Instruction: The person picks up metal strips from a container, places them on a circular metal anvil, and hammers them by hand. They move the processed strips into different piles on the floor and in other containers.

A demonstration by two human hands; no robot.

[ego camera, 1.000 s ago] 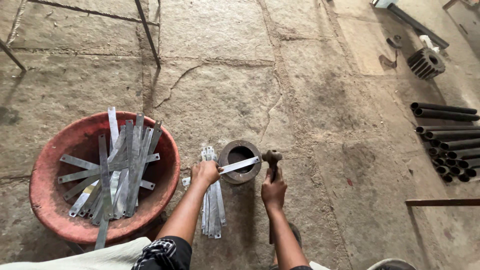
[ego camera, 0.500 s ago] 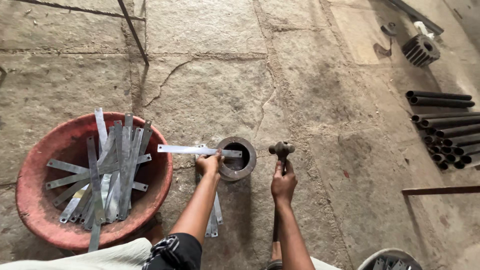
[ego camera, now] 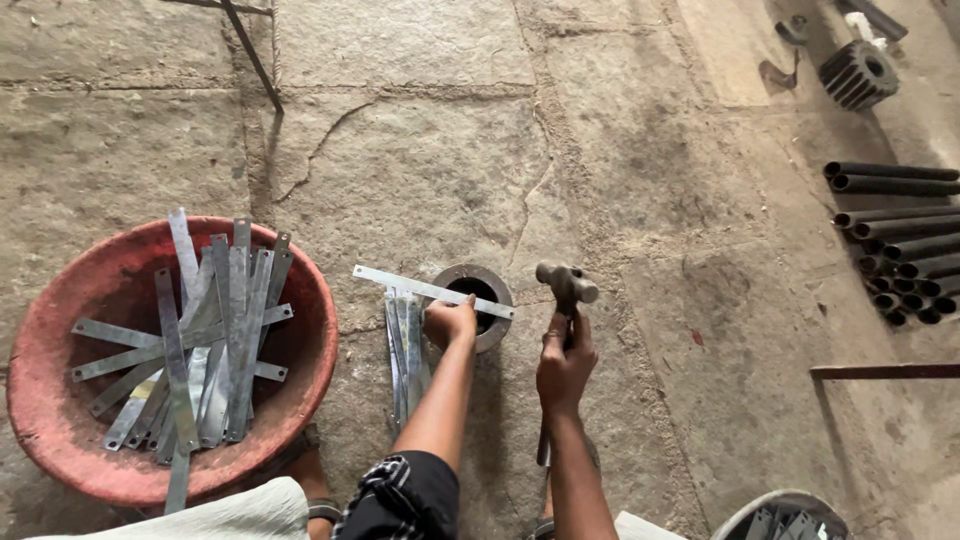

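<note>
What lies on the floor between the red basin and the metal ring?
In the head view, a small pile of flat metal strips lies on the stone floor between the red basin and the metal ring.

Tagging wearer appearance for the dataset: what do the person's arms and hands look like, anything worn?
Both forearms are bare, and the left hand and right hand have no gloves, rings or watch visible. A dark, white-patterned rolled sleeve ends at the left elbow. Right sleeve out of frame.
</note>
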